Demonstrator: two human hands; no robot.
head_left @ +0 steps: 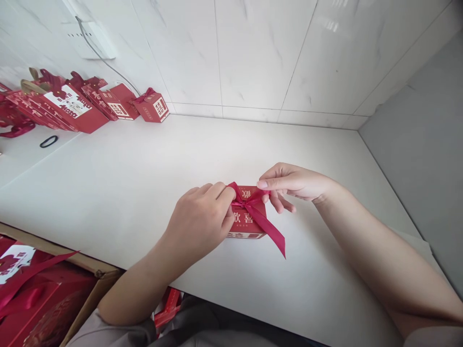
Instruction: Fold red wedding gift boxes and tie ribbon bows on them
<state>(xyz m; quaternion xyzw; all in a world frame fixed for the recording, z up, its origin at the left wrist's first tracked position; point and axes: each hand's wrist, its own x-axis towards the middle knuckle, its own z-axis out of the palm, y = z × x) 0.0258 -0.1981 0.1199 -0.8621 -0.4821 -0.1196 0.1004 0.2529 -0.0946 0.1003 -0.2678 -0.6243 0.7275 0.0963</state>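
A small red gift box point(240, 229) with pale printed characters sits on the white tabletop in front of me. Across its top runs a crimson ribbon point(269, 231) tied in a bow, one tail hanging over the near right corner. My left hand point(204, 219) is closed at the box's left side, its fingertips pinching a loop of the ribbon and covering that end of the box. At the far right corner, my right hand point(285, 185) pinches the other loop between thumb and index finger, with its remaining fingers loosely curled.
Along the tiled wall point(253, 53) at the back left stand red gift bags point(83, 108) and a bow-topped red box point(154, 107). A black hair tie point(48, 141) lies near them. At lower left, a cardboard carton point(90, 262) holds more red packages. A grey panel point(419, 130) bounds the right side.
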